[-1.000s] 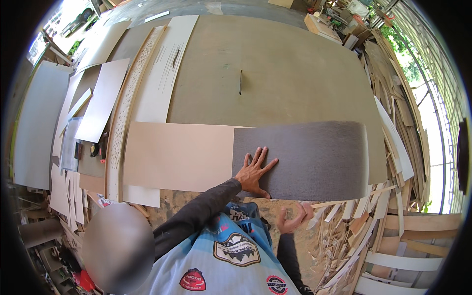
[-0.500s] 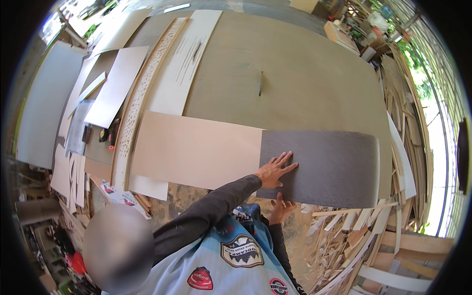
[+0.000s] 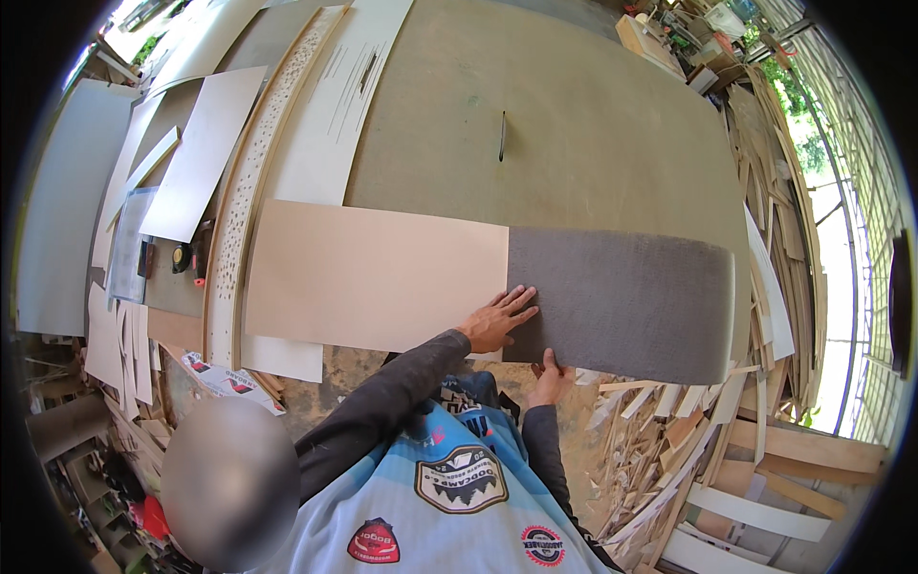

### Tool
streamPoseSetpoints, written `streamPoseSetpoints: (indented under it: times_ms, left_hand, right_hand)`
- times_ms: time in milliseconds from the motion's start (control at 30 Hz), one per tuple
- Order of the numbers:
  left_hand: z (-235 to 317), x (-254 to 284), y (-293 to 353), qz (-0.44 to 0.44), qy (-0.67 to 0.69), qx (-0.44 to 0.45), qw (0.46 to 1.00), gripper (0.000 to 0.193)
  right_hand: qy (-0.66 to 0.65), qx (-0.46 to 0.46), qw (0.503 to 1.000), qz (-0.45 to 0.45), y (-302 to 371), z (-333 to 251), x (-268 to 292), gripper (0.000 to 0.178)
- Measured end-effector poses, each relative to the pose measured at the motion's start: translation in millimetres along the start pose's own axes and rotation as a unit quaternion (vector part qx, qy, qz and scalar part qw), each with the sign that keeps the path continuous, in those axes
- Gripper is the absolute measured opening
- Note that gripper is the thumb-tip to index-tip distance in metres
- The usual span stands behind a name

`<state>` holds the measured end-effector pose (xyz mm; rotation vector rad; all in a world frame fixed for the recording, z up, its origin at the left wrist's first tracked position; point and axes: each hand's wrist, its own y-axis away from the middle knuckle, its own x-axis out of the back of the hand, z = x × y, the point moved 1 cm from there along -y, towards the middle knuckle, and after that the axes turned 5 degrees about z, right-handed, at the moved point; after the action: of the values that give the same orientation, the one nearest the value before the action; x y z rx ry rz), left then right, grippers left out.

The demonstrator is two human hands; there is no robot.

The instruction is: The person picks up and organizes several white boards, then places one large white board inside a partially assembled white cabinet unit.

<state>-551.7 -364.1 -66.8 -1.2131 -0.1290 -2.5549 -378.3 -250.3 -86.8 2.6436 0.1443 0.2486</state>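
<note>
A dark grey sheet (image 3: 631, 301) with a faint grain lies along the near side of the large table, its right end curving. Its left edge meets a beige sheet (image 3: 373, 277). My left hand (image 3: 497, 319) rests flat across that seam, fingers stretched onto the grey sheet. At the near edge of the grey sheet, my right hand (image 3: 551, 379) has its thumb on top and its other fingers at the edge, partly hidden below it.
Left of the beige sheet stands a long perforated strip (image 3: 247, 182), with a tape measure (image 3: 182, 256) beyond it. A dark slot (image 3: 503, 137) marks the tabletop (image 3: 593, 124). Wood offcuts (image 3: 660, 450) pile up at the near right. Boards (image 3: 770, 172) lean along the right side.
My left hand has slid left from the grey sheet to the seam. My right hand has closed in at the sheet's near edge. The whole view has shifted slightly.
</note>
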Motion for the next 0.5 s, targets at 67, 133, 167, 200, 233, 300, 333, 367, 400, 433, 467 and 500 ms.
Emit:
streamPoseSetpoints:
  times_ms: [67,133,167,200,233,300,333,367,400,433,467,500]
  left_hand:
    - [-4.6,-0.5,5.7,-0.008,-0.014,-0.003,1.0,0.082]
    - [-16.7,6.3,16.2,0.003,-0.016,0.037,0.999,0.08]
    - [-27.0,13.1,27.3,0.019,-0.009,0.075,0.997,0.08]
    - [-38.4,22.3,43.0,0.033,-0.003,0.113,0.993,0.079]
    - [-54.2,38.6,63.2,0.051,-0.023,0.143,0.988,0.08]
    - [-79.9,84.6,111.8,0.055,-0.107,0.208,0.971,0.1]
    - [-96.2,104.8,134.3,0.048,-0.137,0.242,0.959,0.113]
    - [-110.7,124.7,157.3,0.024,-0.168,0.283,0.944,0.125]
    - [-127.8,140.3,183.6,-0.003,-0.195,0.331,0.923,0.143]
    - [-141.4,156.9,208.7,-0.014,-0.193,0.34,0.92,0.149]
    - [-152.2,172.9,230.4,-0.024,-0.19,0.346,0.918,0.155]
    - [-158.0,183.2,246.4,-0.032,-0.185,0.355,0.916,0.161]
  right_hand:
    - [-0.026,0.003,1.0,0.003,-9.3,2.2,-0.2,0.022]
    - [-0.028,-0.018,0.999,-0.006,-16.4,5.8,2.7,0.025]
    - [-0.028,-0.028,0.999,-0.011,-19.2,8.3,5.2,0.026]
    - [-0.032,-0.02,0.999,-0.01,-20.4,12.3,5.9,0.029]
    - [-0.023,-0.025,0.999,-0.012,-22.6,13.6,6.2,0.027]
    - [-0.002,-0.037,0.999,-0.022,-26.5,14.9,9.0,0.024]
    - [0.008,-0.043,0.999,-0.012,-35.0,19.6,15.3,0.027]
    - [0.012,-0.036,0.999,-0.015,-31.2,18.5,14.1,0.029]
    - [0.018,-0.028,0.999,-0.021,-21.8,8.1,10.8,0.031]
    - [0.021,-0.018,0.999,-0.025,-14.6,-0.9,6.8,0.034]
    - [0.032,-0.015,0.999,-0.024,-14.0,-3.3,6.7,0.041]
    - [0.036,-0.021,0.999,-0.027,-16.4,-2.7,8.1,0.042]
